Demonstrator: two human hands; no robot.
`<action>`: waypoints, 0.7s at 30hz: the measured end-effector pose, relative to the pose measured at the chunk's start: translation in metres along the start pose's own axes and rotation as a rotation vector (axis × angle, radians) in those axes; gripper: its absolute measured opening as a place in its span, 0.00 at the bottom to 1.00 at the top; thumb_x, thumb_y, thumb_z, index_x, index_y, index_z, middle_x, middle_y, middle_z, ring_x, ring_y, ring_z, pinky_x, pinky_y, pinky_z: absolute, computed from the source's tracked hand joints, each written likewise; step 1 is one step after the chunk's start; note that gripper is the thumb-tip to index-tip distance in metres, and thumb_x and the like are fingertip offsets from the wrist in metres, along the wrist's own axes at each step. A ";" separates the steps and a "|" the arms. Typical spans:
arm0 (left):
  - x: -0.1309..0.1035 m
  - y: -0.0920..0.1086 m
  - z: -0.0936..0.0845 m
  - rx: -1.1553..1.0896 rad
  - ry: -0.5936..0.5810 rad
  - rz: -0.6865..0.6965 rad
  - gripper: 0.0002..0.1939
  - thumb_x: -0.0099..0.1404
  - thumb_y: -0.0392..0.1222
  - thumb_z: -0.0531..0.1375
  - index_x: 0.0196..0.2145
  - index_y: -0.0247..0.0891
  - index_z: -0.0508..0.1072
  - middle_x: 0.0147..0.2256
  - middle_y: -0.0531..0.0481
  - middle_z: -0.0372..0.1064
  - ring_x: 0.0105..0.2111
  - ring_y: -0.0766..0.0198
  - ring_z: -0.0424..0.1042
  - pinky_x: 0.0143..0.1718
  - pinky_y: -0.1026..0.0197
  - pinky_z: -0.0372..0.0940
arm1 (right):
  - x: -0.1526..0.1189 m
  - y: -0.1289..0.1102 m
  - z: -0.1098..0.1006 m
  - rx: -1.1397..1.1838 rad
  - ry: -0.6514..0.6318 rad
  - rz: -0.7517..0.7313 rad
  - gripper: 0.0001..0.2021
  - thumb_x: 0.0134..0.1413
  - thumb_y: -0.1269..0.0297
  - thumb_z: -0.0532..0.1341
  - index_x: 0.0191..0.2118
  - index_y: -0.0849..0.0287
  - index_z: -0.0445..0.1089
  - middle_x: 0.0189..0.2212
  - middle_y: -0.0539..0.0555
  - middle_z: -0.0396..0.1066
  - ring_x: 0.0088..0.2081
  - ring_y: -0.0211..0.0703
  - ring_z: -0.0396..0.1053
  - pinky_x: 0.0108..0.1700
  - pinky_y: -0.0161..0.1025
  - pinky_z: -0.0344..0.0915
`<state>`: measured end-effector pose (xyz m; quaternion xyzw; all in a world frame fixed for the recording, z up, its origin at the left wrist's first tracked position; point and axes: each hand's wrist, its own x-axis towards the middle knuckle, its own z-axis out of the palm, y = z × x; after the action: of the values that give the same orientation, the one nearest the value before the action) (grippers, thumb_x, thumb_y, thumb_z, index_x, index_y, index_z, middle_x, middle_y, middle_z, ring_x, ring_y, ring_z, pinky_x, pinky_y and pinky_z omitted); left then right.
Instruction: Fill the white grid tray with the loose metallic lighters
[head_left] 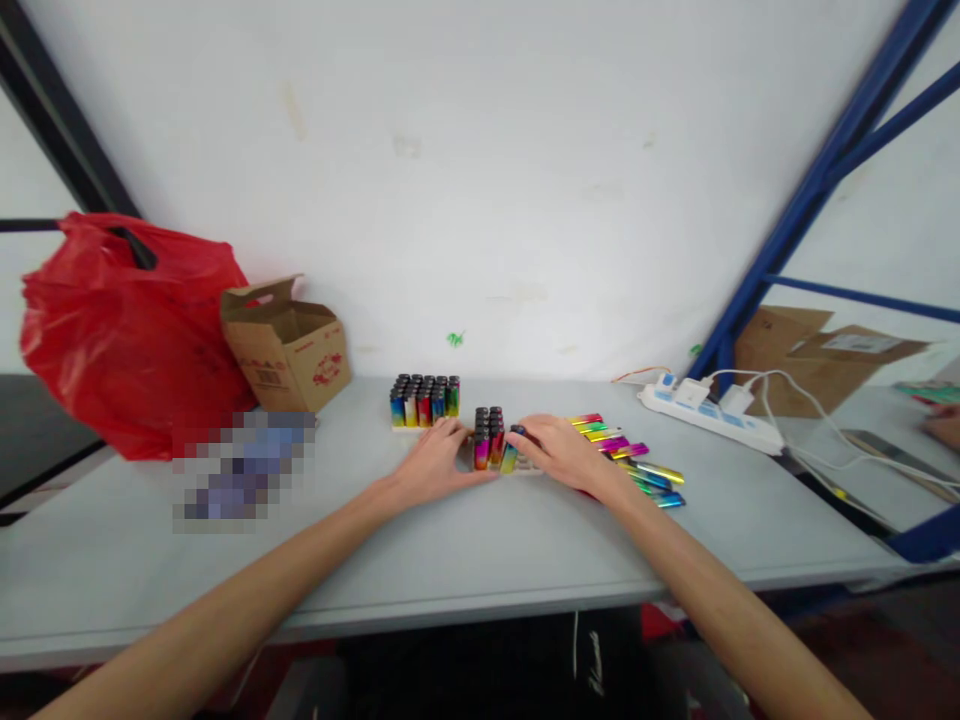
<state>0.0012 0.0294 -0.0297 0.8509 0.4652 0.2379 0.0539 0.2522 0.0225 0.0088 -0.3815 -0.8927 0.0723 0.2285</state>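
My right hand pinches a yellow-green lighter, tilted, at a small pale tray. Two rows of shiny multicoloured lighters with black tops stand upright in the tray's left part. My left hand grips the tray's left end, its thumb along the front edge and its fingers bent round the side. Behind it stands another tray packed with upright lighters. Loose lighters lie in a spread pile right of my right hand, which partly hides them.
On the left are a red plastic bag, an open cardboard box and a blurred-out item. A white power strip with plugs and cables lies at the right, beside a blue metal frame. The white wall bounds the table's back.
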 end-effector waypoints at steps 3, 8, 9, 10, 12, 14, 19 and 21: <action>0.000 0.001 -0.001 0.015 -0.008 0.007 0.31 0.58 0.69 0.65 0.42 0.37 0.77 0.42 0.41 0.72 0.45 0.47 0.72 0.50 0.48 0.68 | -0.001 -0.002 0.002 0.062 -0.021 0.035 0.25 0.74 0.48 0.50 0.30 0.59 0.69 0.26 0.51 0.71 0.28 0.39 0.64 0.35 0.36 0.57; 0.000 0.001 -0.001 0.015 -0.009 0.008 0.32 0.58 0.69 0.66 0.45 0.37 0.77 0.44 0.40 0.72 0.47 0.45 0.72 0.52 0.47 0.68 | 0.000 0.001 0.009 0.095 -0.047 0.020 0.21 0.74 0.52 0.54 0.33 0.60 0.71 0.27 0.52 0.74 0.28 0.40 0.68 0.34 0.35 0.57; 0.000 0.001 -0.001 0.014 -0.005 0.009 0.33 0.58 0.69 0.66 0.45 0.37 0.77 0.44 0.40 0.72 0.47 0.45 0.72 0.52 0.47 0.67 | 0.000 0.002 0.010 0.073 -0.071 0.008 0.20 0.74 0.53 0.54 0.34 0.60 0.72 0.28 0.53 0.75 0.29 0.41 0.69 0.34 0.36 0.57; 0.000 0.000 -0.001 0.015 -0.004 0.011 0.33 0.59 0.69 0.65 0.46 0.37 0.76 0.45 0.40 0.72 0.48 0.45 0.72 0.52 0.47 0.67 | 0.001 0.002 0.011 0.048 -0.093 -0.001 0.19 0.74 0.54 0.54 0.36 0.61 0.72 0.30 0.54 0.76 0.30 0.42 0.70 0.35 0.36 0.58; 0.000 0.000 0.000 0.018 -0.008 0.018 0.33 0.59 0.70 0.65 0.45 0.37 0.76 0.44 0.40 0.71 0.48 0.45 0.72 0.52 0.47 0.67 | 0.002 0.002 0.012 0.001 -0.123 -0.016 0.17 0.74 0.54 0.53 0.42 0.61 0.73 0.33 0.56 0.77 0.33 0.44 0.72 0.37 0.37 0.59; 0.000 -0.001 0.000 0.014 -0.011 0.024 0.32 0.59 0.70 0.64 0.44 0.37 0.76 0.43 0.41 0.71 0.47 0.46 0.72 0.51 0.48 0.68 | 0.002 0.000 0.011 -0.033 -0.165 -0.031 0.17 0.75 0.54 0.52 0.51 0.61 0.71 0.37 0.58 0.78 0.35 0.47 0.73 0.38 0.38 0.60; 0.001 -0.004 0.001 0.004 -0.013 0.026 0.32 0.59 0.69 0.65 0.45 0.38 0.75 0.43 0.42 0.71 0.47 0.48 0.71 0.50 0.50 0.67 | 0.001 -0.007 -0.002 -0.133 -0.277 -0.009 0.21 0.75 0.50 0.49 0.57 0.60 0.68 0.38 0.59 0.78 0.40 0.51 0.75 0.41 0.39 0.63; 0.001 -0.004 0.002 0.003 -0.016 0.030 0.32 0.59 0.69 0.65 0.45 0.37 0.75 0.43 0.42 0.71 0.46 0.48 0.71 0.50 0.49 0.67 | 0.002 -0.010 -0.005 -0.171 -0.306 0.009 0.22 0.75 0.49 0.48 0.56 0.60 0.69 0.38 0.60 0.78 0.40 0.51 0.76 0.41 0.39 0.63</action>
<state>-0.0007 0.0326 -0.0322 0.8597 0.4525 0.2311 0.0526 0.2470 0.0169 0.0165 -0.3883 -0.9182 0.0542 0.0562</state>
